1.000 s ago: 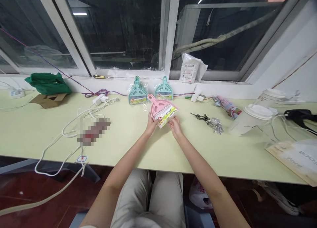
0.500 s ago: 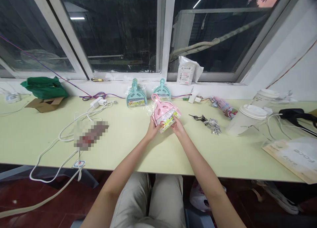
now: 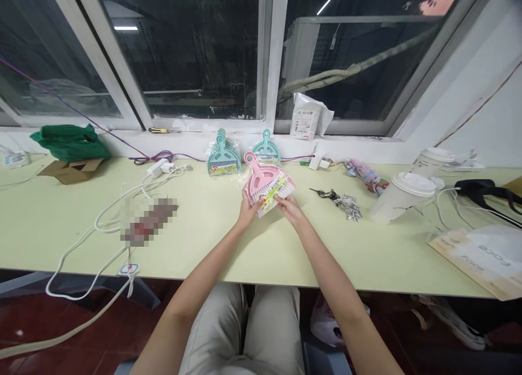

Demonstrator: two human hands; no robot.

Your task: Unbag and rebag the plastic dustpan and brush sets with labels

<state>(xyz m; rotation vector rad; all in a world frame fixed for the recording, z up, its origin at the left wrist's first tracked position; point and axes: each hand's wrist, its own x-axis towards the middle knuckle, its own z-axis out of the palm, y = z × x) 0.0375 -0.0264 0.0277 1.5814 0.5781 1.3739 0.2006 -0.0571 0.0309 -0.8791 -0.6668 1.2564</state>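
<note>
Over the middle of the table I hold a pink dustpan and brush set point(image 3: 265, 178) in clear plastic wrap, tilted, its handle pointing away to the upper left. A yellow and white label point(image 3: 274, 194) lies across its lower edge. My left hand point(image 3: 248, 209) is closed round the lower left edge. On the right side, my right hand point(image 3: 290, 207) pinches the edge by the label. Behind it, several turquoise dustpan and brush sets point(image 3: 223, 156) lean together against the wall, with another turquoise set point(image 3: 266, 145) to their right, partly covered by the pink one.
White cables point(image 3: 98, 223) and a blurred-out object point(image 3: 150, 222) lie on the left, near a green cloth bag point(image 3: 69, 142) on a cardboard box point(image 3: 73, 171). Keys point(image 3: 349, 206), a folded umbrella point(image 3: 366, 176), paper cups point(image 3: 402, 198) and a paper bag point(image 3: 481, 255) are on the right.
The pink set has shifted slightly left and turned a little in my hands. My right thumb has moved inward along the label. Both hands keep their hold.
</note>
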